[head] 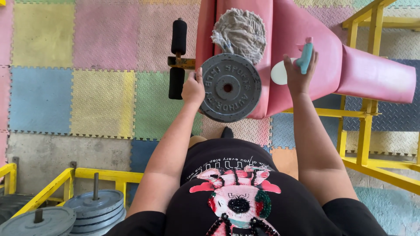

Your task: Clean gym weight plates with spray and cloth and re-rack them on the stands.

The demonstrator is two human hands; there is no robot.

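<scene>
Your left hand [193,89] grips the rim of a grey weight plate [230,87], propped on the red bench [306,74] beside a grey rag [239,32]. Your right hand [297,72] clasps a teal spray bottle [305,56] just right of the plate.

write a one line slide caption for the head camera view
Left hand steadies a grey weight plate on a pink bench; right hand holds a teal spray bottle beside a rag.

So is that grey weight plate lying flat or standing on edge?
On edge: the weight plate shows its full round face, steadied by the left hand against the pink bench.
</scene>
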